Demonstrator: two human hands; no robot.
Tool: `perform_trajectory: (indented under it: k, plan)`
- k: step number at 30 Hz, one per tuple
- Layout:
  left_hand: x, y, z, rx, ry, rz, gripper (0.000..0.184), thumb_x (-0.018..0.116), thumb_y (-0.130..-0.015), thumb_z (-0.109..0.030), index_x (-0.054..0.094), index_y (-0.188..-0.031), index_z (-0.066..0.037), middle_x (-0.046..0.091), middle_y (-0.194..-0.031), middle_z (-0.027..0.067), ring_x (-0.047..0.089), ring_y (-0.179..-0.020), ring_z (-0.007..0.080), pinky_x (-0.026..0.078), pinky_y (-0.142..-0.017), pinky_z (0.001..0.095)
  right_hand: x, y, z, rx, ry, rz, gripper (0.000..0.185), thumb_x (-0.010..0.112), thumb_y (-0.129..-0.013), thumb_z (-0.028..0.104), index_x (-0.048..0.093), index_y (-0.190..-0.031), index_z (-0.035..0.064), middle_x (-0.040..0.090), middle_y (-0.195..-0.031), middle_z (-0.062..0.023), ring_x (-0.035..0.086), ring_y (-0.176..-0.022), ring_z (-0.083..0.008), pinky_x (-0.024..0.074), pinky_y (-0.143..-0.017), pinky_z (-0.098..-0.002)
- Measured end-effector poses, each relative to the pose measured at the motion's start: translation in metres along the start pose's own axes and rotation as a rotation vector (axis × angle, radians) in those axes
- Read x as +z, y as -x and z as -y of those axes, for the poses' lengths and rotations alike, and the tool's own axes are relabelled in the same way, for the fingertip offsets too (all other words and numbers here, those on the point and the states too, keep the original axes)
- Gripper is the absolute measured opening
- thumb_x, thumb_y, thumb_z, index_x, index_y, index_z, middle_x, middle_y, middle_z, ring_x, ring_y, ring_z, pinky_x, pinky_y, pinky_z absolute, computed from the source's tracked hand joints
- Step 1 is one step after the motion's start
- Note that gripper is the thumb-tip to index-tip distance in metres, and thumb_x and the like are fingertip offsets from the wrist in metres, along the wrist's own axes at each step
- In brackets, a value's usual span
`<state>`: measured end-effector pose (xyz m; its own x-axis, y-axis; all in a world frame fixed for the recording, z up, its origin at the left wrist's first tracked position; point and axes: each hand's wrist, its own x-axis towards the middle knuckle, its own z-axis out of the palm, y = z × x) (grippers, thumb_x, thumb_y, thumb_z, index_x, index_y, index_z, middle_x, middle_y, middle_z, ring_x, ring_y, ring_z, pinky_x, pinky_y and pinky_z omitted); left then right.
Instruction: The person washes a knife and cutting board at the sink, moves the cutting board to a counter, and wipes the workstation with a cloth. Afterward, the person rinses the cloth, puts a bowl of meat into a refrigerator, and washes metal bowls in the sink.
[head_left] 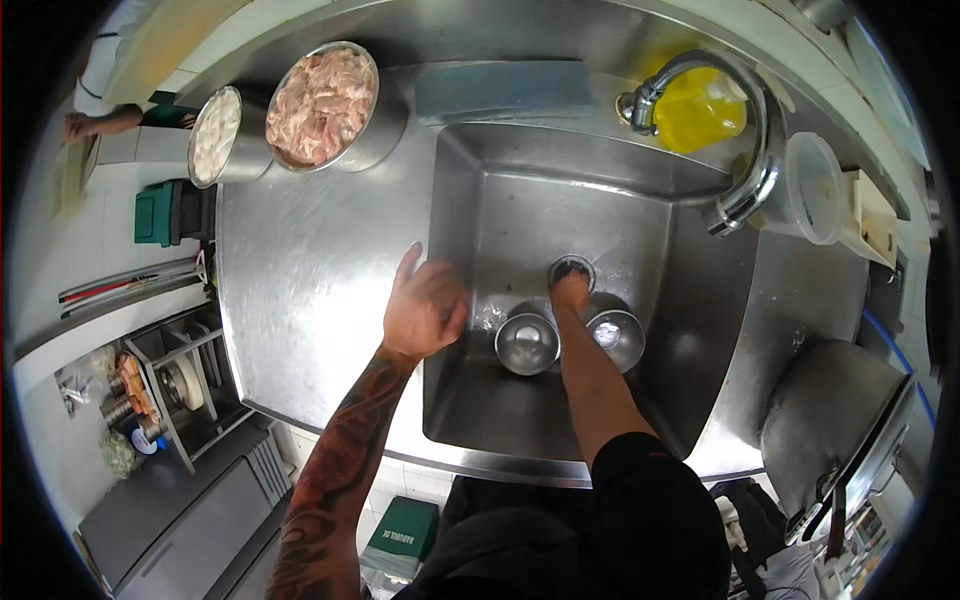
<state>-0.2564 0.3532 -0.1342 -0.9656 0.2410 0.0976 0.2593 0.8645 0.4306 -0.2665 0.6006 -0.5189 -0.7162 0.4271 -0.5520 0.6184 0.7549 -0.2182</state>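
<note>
My right hand (571,290) reaches down to the round drain (557,272) in the floor of the steel sink (510,215). Its fingers are hidden in the drain opening, so I cannot see what they touch. On either side of my right forearm sits a small metal bowl: one on the left (527,344), one on the right (616,340). My left hand (428,308) is over the sink's left rim, back of the hand up, one finger stretched out and the others partly bent and blurred. Nothing shows in it.
Behind to the left stand a metal container of raw meat (375,135) and a smaller one with pale pieces (245,150). A grey slab (505,90) lies behind the sink. A curved faucet (768,130) overhangs the right side, near a yellow-liquid bottle (695,110). A large pot (825,420) stands right.
</note>
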Motion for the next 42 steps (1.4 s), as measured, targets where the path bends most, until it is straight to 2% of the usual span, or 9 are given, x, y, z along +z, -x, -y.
perform_trajectory:
  k: [6, 10, 13, 19, 27, 30, 33, 36, 42]
  plan:
    - [0.000, 0.001, 0.001, 0.001, 0.013, -0.008, 0.004, 0.067, -0.074, -0.012, 0.068, -0.078, -0.011, 0.067, -0.085, 0.0016, 0.061, -0.106, 0.0222, 0.030, -0.115, 0.0534, -0.057, 0.022, 0.003, -0.422, 0.249, 0.034, 0.023, 0.054, -0.094, 0.021, 0.062, -0.114, 0.0116, 0.061, -0.111, -0.0186, 0.066, -0.103, -0.0345, 0.0557, -0.083, -0.0490]
    - [0.000, 0.001, 0.001, -0.015, -0.011, 0.045, 0.005, 0.066, -0.077, -0.015, 0.071, -0.079, -0.013, 0.069, -0.089, -0.0023, 0.059, -0.111, 0.0184, 0.025, -0.118, 0.0500, -0.050, 0.026, 0.004, -0.287, 0.182, 0.033, 0.022, 0.056, -0.092, 0.019, 0.064, -0.112, 0.0141, 0.060, -0.114, -0.0158, 0.065, -0.106, -0.0331, 0.0545, -0.085, -0.0497]
    - [0.001, 0.001, 0.002, -0.025, -0.011, 0.044, 0.005, 0.066, -0.078, -0.015, 0.070, -0.079, -0.014, 0.069, -0.089, -0.0031, 0.059, -0.111, 0.0181, 0.025, -0.118, 0.0501, -0.037, 0.033, 0.007, -0.235, 0.129, -0.127, 0.020, 0.055, -0.092, 0.017, 0.068, -0.108, 0.0138, 0.060, -0.115, -0.0123, 0.065, -0.105, -0.0335, 0.0538, -0.087, -0.0492]
    - [-0.001, 0.001, 0.000, -0.007, -0.004, 0.038, 0.004, 0.066, -0.079, -0.015, 0.070, -0.080, -0.014, 0.069, -0.088, -0.0036, 0.060, -0.110, 0.0183, 0.025, -0.117, 0.0507, -0.041, 0.021, -0.021, -0.442, 0.061, -0.074, 0.021, 0.053, -0.092, 0.020, 0.071, -0.097, 0.0120, 0.063, -0.112, -0.0124, 0.066, -0.101, -0.0342, 0.0547, -0.084, -0.0474]
    - [0.001, 0.002, 0.002, -0.008, -0.027, 0.048, 0.005, 0.066, -0.079, -0.015, 0.071, -0.080, -0.013, 0.069, -0.088, -0.0033, 0.060, -0.109, 0.0185, 0.025, -0.117, 0.0509, -0.045, -0.001, -0.011, -0.533, 0.315, -0.014, 0.021, 0.053, -0.092, 0.022, 0.070, -0.097, 0.0097, 0.067, -0.101, -0.0126, 0.070, -0.089, -0.0333, 0.0573, -0.074, -0.0448]
    - [0.001, 0.002, 0.002, -0.005, -0.041, 0.051, 0.005, 0.066, -0.079, -0.014, 0.071, -0.081, -0.013, 0.069, -0.088, -0.0030, 0.060, -0.109, 0.0186, 0.025, -0.117, 0.0508, -0.054, 0.010, -0.005, -0.653, 0.417, -0.052, 0.018, 0.055, -0.091, 0.018, 0.067, -0.100, 0.0099, 0.068, -0.102, -0.0130, 0.071, -0.090, -0.0299, 0.0578, -0.074, -0.0420]
    - [0.002, 0.001, -0.001, 0.000, -0.039, 0.057, 0.005, 0.067, -0.079, -0.015, 0.071, -0.081, -0.013, 0.069, -0.088, -0.0029, 0.060, -0.110, 0.0189, 0.025, -0.117, 0.0507, -0.052, 0.007, -0.008, -0.723, 0.403, -0.029, 0.019, 0.060, -0.087, 0.012, 0.064, -0.104, 0.0074, 0.066, -0.102, -0.0157, 0.069, -0.093, -0.0329, 0.0572, -0.079, -0.0438]
    - [0.002, 0.000, -0.001, -0.007, -0.033, 0.042, 0.005, 0.067, -0.078, -0.015, 0.071, -0.081, -0.014, 0.069, -0.087, -0.0029, 0.060, -0.109, 0.0191, 0.024, -0.117, 0.0510, -0.051, -0.005, -0.006, -0.670, 0.404, 0.056, 0.022, 0.061, -0.084, 0.008, 0.063, -0.107, 0.0076, 0.066, -0.102, -0.0156, 0.068, -0.095, -0.0338, 0.0568, -0.080, -0.0444]
    - [0.004, 0.003, 0.002, 0.002, -0.044, 0.050, 0.004, 0.067, -0.078, -0.015, 0.070, -0.080, -0.014, 0.069, -0.086, -0.0031, 0.060, -0.109, 0.0190, 0.024, -0.117, 0.0511, -0.061, 0.007, -0.014, -0.770, 0.332, -0.042, 0.017, 0.056, -0.089, 0.011, 0.065, -0.103, 0.0080, 0.065, -0.102, -0.0157, 0.069, -0.094, -0.0331, 0.0573, -0.077, -0.0432]
